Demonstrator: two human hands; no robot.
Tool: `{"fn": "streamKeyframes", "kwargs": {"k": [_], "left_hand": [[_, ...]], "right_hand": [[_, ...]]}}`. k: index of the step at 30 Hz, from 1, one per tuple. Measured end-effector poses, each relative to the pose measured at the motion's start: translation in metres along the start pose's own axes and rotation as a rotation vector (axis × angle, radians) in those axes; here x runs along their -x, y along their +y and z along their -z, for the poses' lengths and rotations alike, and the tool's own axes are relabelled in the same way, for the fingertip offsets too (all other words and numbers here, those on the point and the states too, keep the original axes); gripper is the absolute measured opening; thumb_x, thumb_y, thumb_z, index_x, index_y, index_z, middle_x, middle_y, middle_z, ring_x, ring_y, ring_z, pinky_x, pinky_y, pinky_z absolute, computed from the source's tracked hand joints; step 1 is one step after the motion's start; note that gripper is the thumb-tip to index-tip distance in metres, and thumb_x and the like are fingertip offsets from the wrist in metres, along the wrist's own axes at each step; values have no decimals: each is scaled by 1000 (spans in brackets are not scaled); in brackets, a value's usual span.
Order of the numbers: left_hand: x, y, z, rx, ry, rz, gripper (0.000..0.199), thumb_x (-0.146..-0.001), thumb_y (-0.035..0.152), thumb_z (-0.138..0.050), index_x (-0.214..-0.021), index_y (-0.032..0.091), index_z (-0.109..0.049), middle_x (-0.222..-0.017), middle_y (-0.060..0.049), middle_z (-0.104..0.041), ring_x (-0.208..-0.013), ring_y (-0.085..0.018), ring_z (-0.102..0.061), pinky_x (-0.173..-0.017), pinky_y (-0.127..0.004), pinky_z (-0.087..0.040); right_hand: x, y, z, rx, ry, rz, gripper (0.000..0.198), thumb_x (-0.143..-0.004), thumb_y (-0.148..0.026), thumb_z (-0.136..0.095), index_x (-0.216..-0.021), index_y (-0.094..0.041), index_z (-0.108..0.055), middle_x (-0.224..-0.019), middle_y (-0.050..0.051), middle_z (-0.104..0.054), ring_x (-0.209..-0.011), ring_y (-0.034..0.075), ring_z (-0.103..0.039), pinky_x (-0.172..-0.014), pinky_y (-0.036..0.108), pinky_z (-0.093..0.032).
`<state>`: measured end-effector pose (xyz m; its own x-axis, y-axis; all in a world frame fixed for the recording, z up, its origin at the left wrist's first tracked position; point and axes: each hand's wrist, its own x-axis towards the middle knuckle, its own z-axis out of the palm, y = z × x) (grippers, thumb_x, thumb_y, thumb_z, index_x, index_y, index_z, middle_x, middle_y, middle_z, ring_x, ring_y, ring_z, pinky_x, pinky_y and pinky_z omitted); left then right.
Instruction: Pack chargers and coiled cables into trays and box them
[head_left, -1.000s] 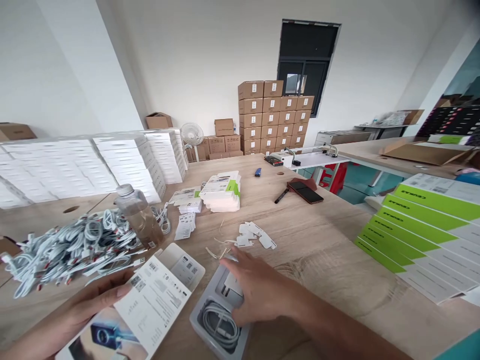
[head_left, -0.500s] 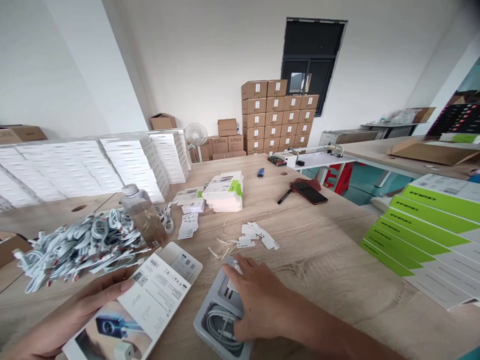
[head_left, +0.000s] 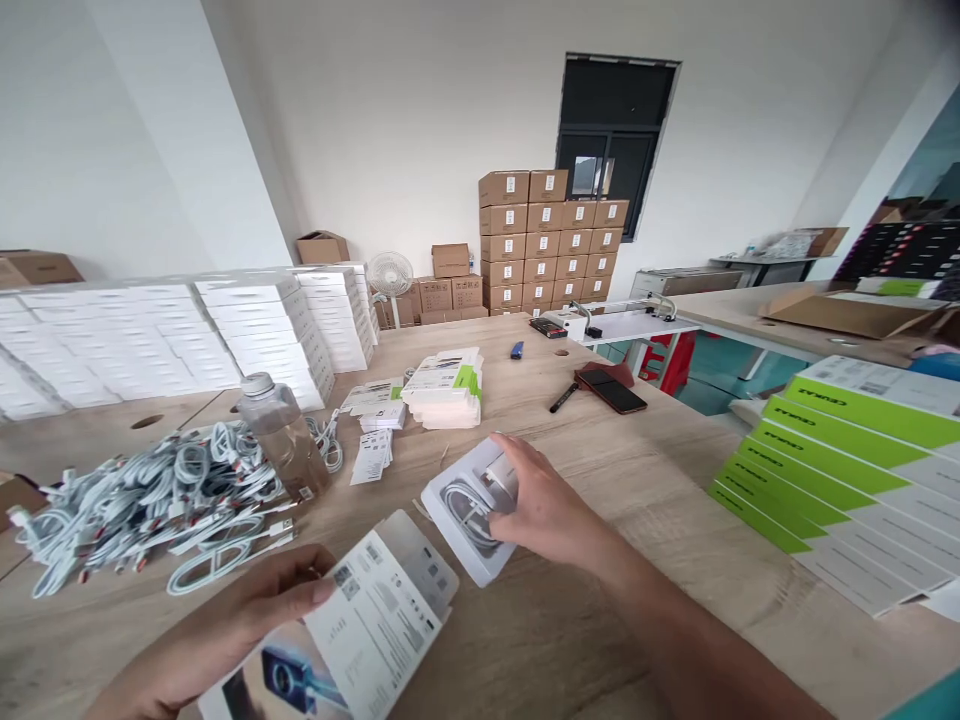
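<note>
My left hand (head_left: 289,600) is closed on a printed white carton (head_left: 379,610) at the lower middle, tilted, its end flap standing open toward the upper right. In my right hand (head_left: 532,500) is a pale plastic tray (head_left: 480,565), raised and tipped beside the carton's open end. A coiled white cable (head_left: 466,512) lies in the tray's larger recess. Next to it sits a white charger plug (head_left: 499,480), partly covered by my right fingers. Carton and tray are apart.
Loose white cables (head_left: 161,500) lie in a heap at left beside a plastic bottle (head_left: 281,435). Flat cartons (head_left: 442,390) are stacked mid-table. A phone (head_left: 613,391) and marker (head_left: 564,398) lie beyond; green-and-white boxes (head_left: 840,480) are stacked at right.
My right hand has lifted the tray off the table and turned it, its cable end now to the left. My left hand has brought the carton rightward, closer to the tray.
</note>
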<state>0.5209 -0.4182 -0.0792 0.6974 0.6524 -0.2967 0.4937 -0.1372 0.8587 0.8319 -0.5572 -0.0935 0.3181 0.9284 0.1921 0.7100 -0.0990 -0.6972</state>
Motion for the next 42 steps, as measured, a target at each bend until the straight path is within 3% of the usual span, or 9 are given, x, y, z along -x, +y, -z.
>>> {"fn": "streamKeyframes", "kwargs": {"k": [3,13,18,21,23,28,31,36,42], "left_hand": [[-5,9,-17,37,-149,-58,27,-87,49,-58,-85,23,-66,-78,3,-61,-78,-19,-59,-68,-25,-46],[-12,12,-31,197,-108,-33,28,-84,49,-63,-85,21,-66,-78,2,-61,-80,-19,-58,-71,-27,-46],[-12,5,-29,252,16,26,33,-79,51,-68,-97,23,-68,-90,-1,-69,-93,-25,-62,-76,-29,-50],[-11,7,-26,300,14,-45,31,-81,47,-68,-102,25,-68,-93,-1,-71,-92,-24,-63,-77,-28,-51],[-10,9,-25,315,-11,-135,30,-85,44,-64,-108,24,-66,-94,-1,-72,-88,-22,-64,-74,-28,-52],[-14,12,-31,387,124,-243,37,-88,40,-61,-123,27,-55,-112,-3,-72,-100,-25,-66,-80,-30,-54],[-16,16,-41,460,221,-282,59,-84,39,-68,-135,32,-38,-125,-4,-67,-109,-28,-64,-83,-34,-56],[-12,27,-57,452,235,-322,83,-81,37,-72,-145,42,-19,-138,-2,-59,-124,-28,-56,-96,-37,-53],[-15,26,-69,488,287,-280,51,-84,45,-65,-129,35,-41,-129,0,-63,-101,-23,-64,-81,-28,-54]], "right_hand": [[1,0,-10,-1,-23,-2,94,-66,-31,-68,-149,-27,-25,-150,7,-34,-138,29,-31,-112,44,-30],[11,-10,-25,41,-92,45,96,-67,-33,-73,-150,-27,-26,-157,9,-26,-143,34,-22,-114,52,-24],[16,-20,-21,-438,-259,162,59,-91,-46,-55,-145,-33,-35,-143,7,-50,-127,24,-49,-104,43,-41],[11,-16,-24,-553,-85,105,48,-94,-47,-51,-139,-34,-44,-143,7,-49,-122,23,-53,-102,43,-43],[7,-12,-28,-633,-40,66,53,-91,-48,-56,-140,-35,-42,-146,7,-45,-129,24,-48,-104,44,-41],[7,-13,-37,-1042,-287,73,86,-83,-40,-71,-150,-38,-17,-142,9,-48,-117,22,-58,-97,43,-48],[10,-17,-41,-1077,-180,113,88,-85,-34,-69,-150,-39,-10,-127,7,-57,-104,18,-62,-91,40,-51],[5,-17,-43,-1033,-84,134,59,-88,-31,-62,-141,-33,-37,-115,4,-62,-100,18,-62,-88,36,-51],[4,-18,-51,-955,-46,106,25,-88,-36,-60,-112,-29,-60,-91,-1,-64,-82,16,-60,-71,28,-49]]}}
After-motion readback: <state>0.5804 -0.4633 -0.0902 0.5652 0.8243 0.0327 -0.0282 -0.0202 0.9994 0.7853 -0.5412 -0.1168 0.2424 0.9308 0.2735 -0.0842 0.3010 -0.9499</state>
